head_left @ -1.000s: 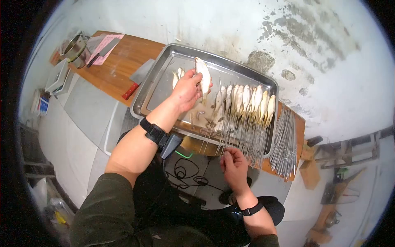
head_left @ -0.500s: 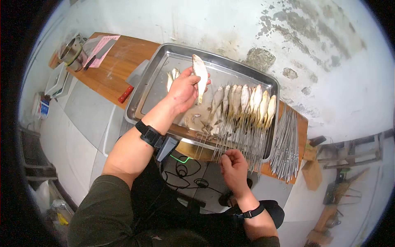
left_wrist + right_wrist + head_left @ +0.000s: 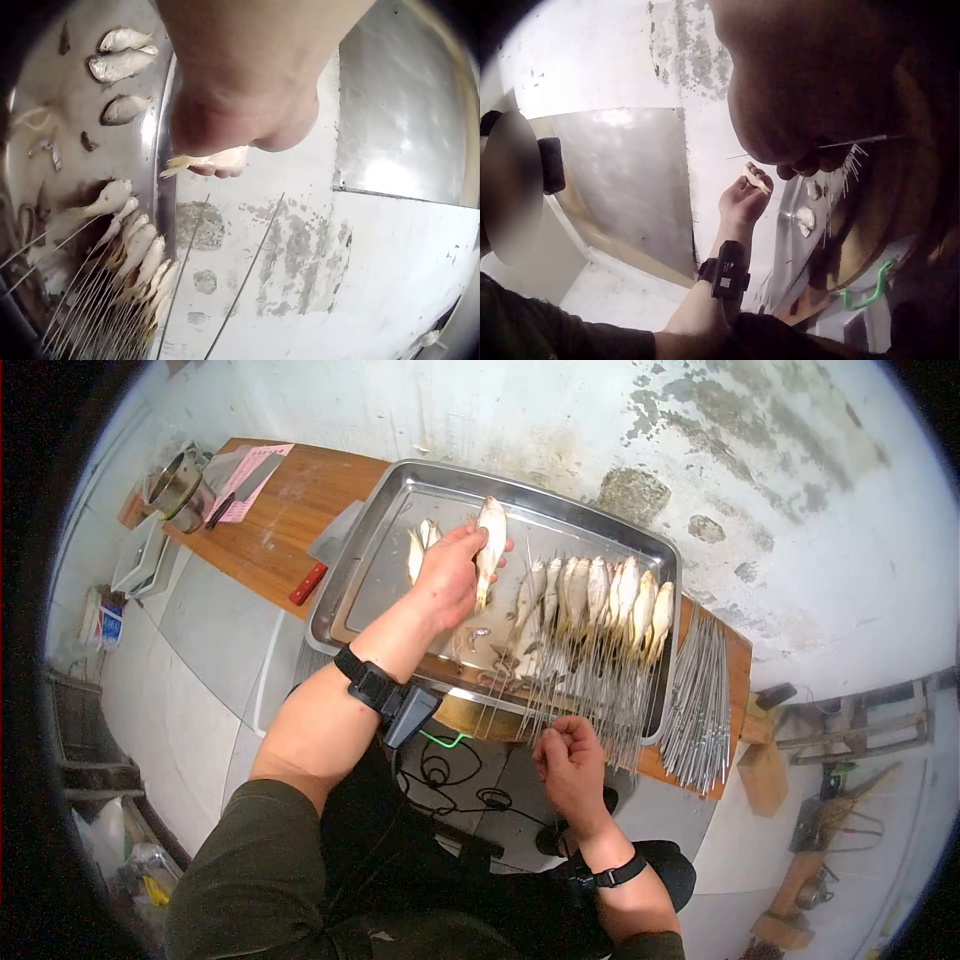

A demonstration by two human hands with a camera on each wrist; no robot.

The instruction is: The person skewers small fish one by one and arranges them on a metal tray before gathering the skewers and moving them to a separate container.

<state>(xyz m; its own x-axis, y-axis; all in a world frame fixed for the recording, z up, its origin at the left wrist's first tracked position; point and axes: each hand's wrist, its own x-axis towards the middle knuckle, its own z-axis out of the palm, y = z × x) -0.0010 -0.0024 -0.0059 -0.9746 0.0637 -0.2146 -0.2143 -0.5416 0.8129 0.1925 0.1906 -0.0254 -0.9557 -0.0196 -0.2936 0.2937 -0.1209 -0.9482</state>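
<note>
My left hand (image 3: 450,575) grips a small pale fish (image 3: 491,535) upright above the tray, thumb across its side. In the left wrist view the yellowish tail (image 3: 176,164) pokes out beneath the hand. Lower down, in front of the tray, my right hand (image 3: 572,765) pinches a thin metal skewer (image 3: 847,142) that sticks out on both sides of the fingers in the right wrist view. The skewer is apart from the held fish. A row of skewered fish (image 3: 598,588) lies along the tray's right side, their skewers pointing toward me.
The steel tray (image 3: 350,550) sits on a wooden table (image 3: 290,495) against a stained wall. Loose fish (image 3: 416,555) lie at its left. Bare skewers (image 3: 697,710) are heaped right of it. A red-handled cleaver (image 3: 308,582), a knife (image 3: 228,505) and a metal pot (image 3: 180,485) are left.
The left hand and its fish have shifted only slightly, with the fish tilting a little to the right. The right hand stays in nearly the same place.
</note>
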